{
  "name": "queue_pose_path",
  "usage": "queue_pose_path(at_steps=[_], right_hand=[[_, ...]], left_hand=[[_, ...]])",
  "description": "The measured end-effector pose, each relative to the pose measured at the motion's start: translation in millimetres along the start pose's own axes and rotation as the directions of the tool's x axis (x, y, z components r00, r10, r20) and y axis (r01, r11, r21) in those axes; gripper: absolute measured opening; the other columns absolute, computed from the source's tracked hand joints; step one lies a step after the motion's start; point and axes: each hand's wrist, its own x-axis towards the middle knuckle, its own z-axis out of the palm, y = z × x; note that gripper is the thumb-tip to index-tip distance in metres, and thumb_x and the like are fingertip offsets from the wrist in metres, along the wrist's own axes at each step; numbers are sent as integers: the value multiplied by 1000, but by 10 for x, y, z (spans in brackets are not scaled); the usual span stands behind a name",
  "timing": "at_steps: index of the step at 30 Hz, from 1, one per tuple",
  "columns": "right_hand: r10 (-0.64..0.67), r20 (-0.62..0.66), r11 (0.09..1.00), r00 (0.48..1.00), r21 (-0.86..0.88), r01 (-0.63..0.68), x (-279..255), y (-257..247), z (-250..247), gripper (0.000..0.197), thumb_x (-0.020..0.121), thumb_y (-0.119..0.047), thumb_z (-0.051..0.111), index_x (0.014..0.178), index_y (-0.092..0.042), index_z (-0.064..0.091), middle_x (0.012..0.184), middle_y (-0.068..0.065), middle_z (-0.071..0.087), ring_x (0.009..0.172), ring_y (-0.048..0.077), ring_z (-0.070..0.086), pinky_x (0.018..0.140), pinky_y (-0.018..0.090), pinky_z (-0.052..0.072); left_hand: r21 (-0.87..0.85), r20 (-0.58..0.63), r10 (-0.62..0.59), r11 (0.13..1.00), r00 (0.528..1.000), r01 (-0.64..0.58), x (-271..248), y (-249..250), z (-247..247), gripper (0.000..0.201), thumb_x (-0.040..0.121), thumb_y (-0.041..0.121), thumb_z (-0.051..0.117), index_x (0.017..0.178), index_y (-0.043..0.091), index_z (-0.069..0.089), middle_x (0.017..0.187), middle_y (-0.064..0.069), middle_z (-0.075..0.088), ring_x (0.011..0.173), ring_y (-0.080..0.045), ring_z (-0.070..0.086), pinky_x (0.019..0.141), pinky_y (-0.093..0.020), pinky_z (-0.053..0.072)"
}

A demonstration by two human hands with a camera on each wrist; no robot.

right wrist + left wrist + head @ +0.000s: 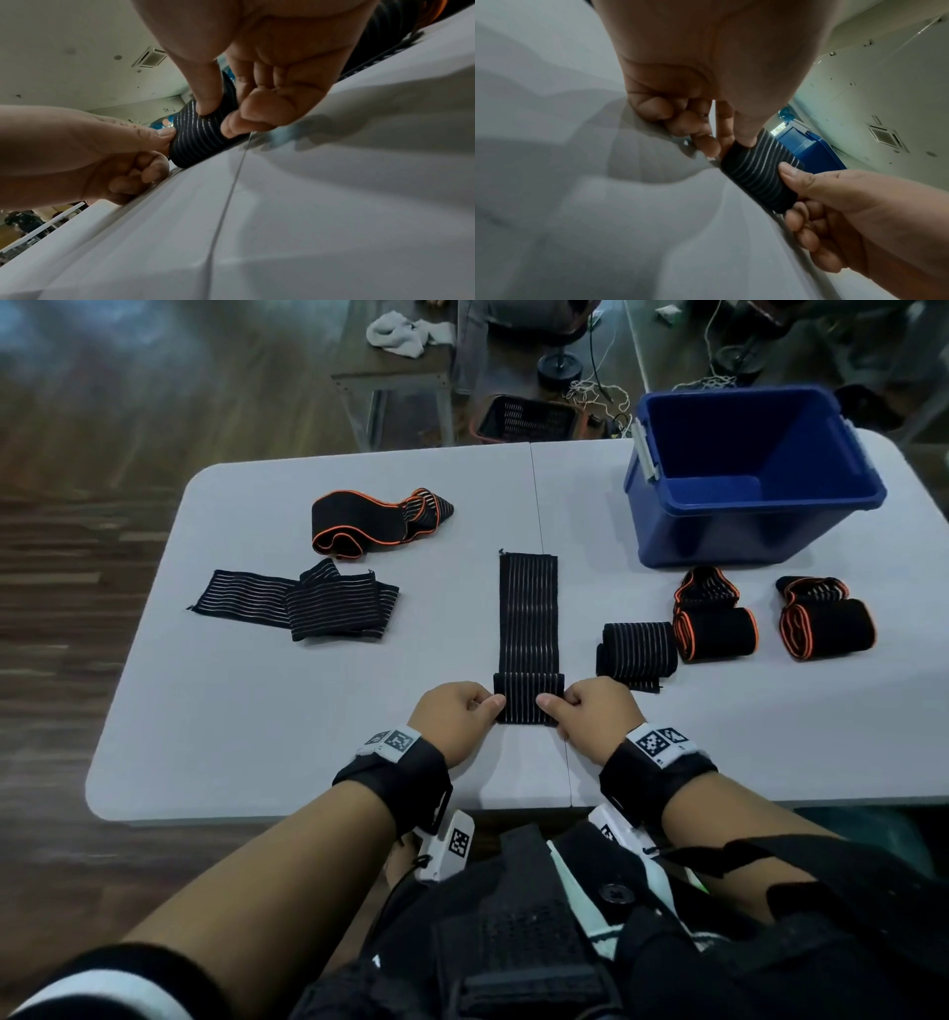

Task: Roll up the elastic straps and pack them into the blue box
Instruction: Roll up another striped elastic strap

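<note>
A black strap with thin white stripes (528,618) lies stretched away from me on the white table (287,711), its near end turned into a small roll (757,174) (197,138). My left hand (464,711) pinches the roll's left end and my right hand (590,708) pinches its right end, thumbs on top. The blue box (755,474) stands open at the far right, nothing visible inside it. Three rolled straps sit before it: a striped one (637,652) and two orange-edged ones (716,626) (827,626).
Two unrolled straps lie at the left: an orange-edged one (375,521) and a striped one (308,606). Beyond the table's far edge are a bench with a grey cloth (405,333), a black basket (529,421) and cables on the floor.
</note>
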Motion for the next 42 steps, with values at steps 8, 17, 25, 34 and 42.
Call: queue_pose_path(at_steps=[8, 17, 25, 34, 42], right_hand=[[71, -23, 997, 997, 37, -71, 1, -10, 40, 46, 87, -48, 64, 77, -4, 58, 71, 17, 71, 66, 37, 68, 64, 49, 60], [-142, -29, 971, 989, -198, 133, -88, -4, 25, 47, 97, -37, 56, 137, -19, 39, 92, 9, 67, 87, 29, 65, 74, 36, 52], [-158, 123, 955, 980, -234, 183, -45, 132, -20, 76, 85, -42, 68, 149, -27, 30, 93, -3, 62, 89, 19, 62, 79, 34, 51], [-53, -14, 998, 998, 13, 53, 21, 132, -82, 32, 96, -44, 55, 87, -16, 66, 81, -3, 67, 79, 15, 63, 68, 29, 45], [-36, -55, 986, 998, -167, 26, -45, 64, -51, 40, 95, -50, 54, 86, -11, 58, 76, 3, 62, 74, 22, 61, 66, 35, 47]], left_hand=[[50, 20, -17, 999, 1000, 16, 14, 37, 26, 38, 99, 47, 51, 74, 22, 63, 70, 5, 61, 71, -15, 57, 66, -30, 42], [114, -111, 120, 988, 987, -107, -45, 113, 32, 23, 96, 38, 59, 114, 24, 53, 72, 3, 65, 73, -16, 62, 66, -32, 47], [235, -1, 224, 947, 974, -218, -4, -4, 25, 38, 94, 26, 56, 131, 27, 53, 88, 2, 62, 88, -23, 63, 79, -35, 50], [110, 35, 60, 992, 998, -63, -13, 97, -20, 30, 101, 43, 50, 96, 20, 69, 84, 3, 67, 82, -17, 59, 71, -28, 40], [155, -83, 63, 987, 995, -50, -23, 94, 24, 20, 93, 43, 62, 94, 23, 62, 88, 4, 63, 84, -17, 61, 71, -30, 44]])
